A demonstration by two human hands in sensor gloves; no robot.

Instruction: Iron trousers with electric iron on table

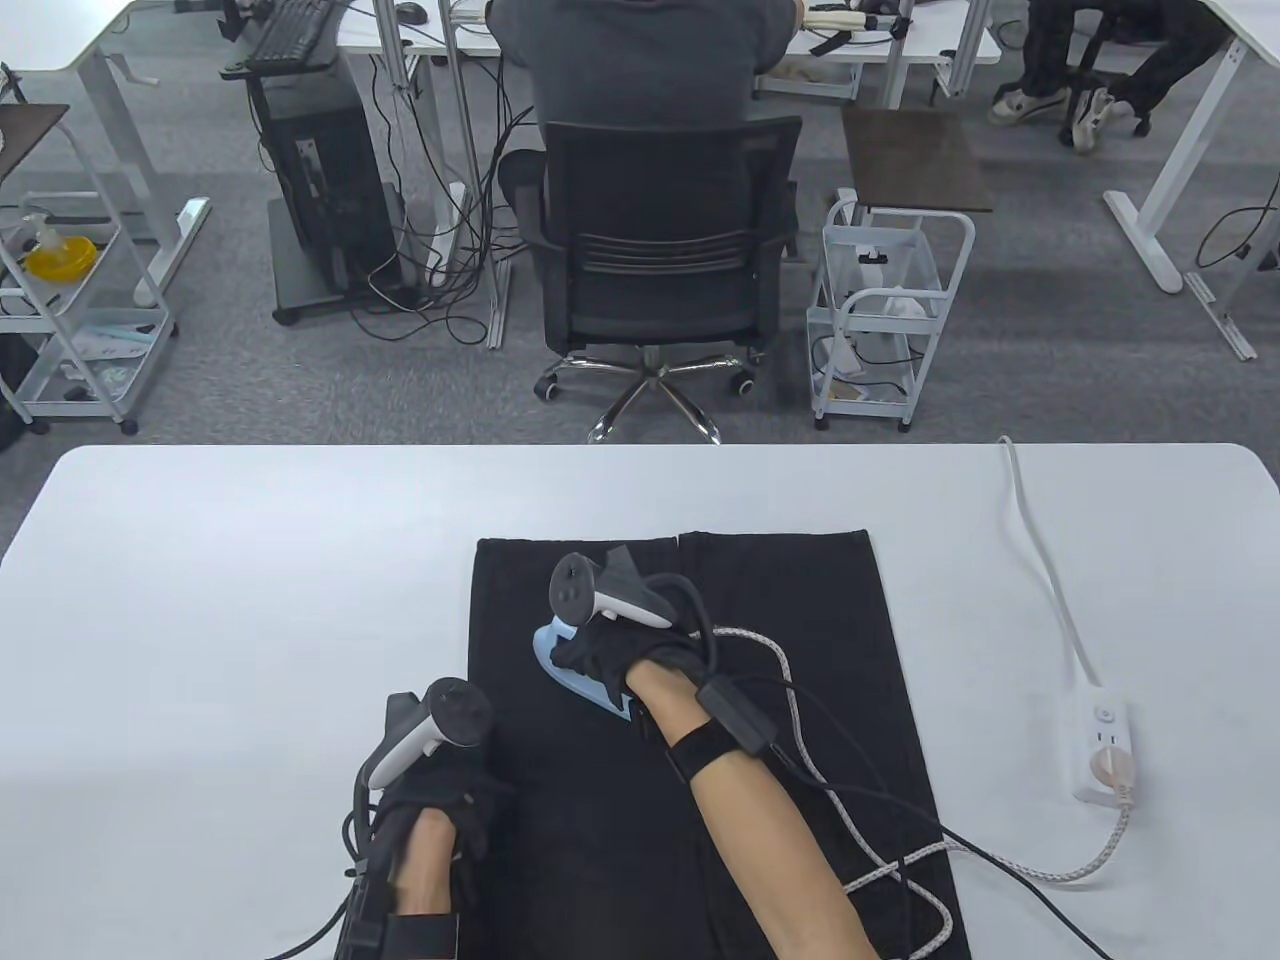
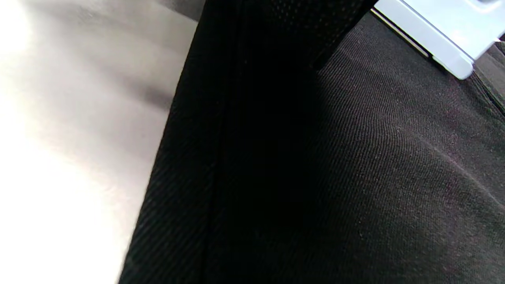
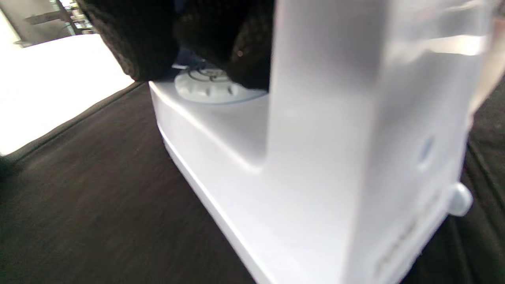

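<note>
black trousers [image 1: 690,740] flat on white table [image 1: 250,600] | light-blue electric iron [image 1: 575,675] sole-down on trousers' left leg | right hand [image 1: 610,650] curled round iron handle | left hand [image 1: 440,800] flat on trousers' left edge, fingers straight | power strip [image 1: 1100,740] right of trousers

The table view looks down from above at the surface [image 1: 250,600]; both wrist views skim close over the trousers [image 2: 394,177], sharing the iron [image 3: 315,157].

I count one counter [image 1: 200,600] and on it one pair of trousers [image 1: 800,640], one iron [image 1: 575,672], one power strip [image 1: 1100,750] and one braided cord [image 1: 1000,865]. I see two hands, left [image 1: 440,805] and right [image 1: 605,655], each with one tracker. Behind, I count one chair [image 1: 650,260] and two white carts.
</note>
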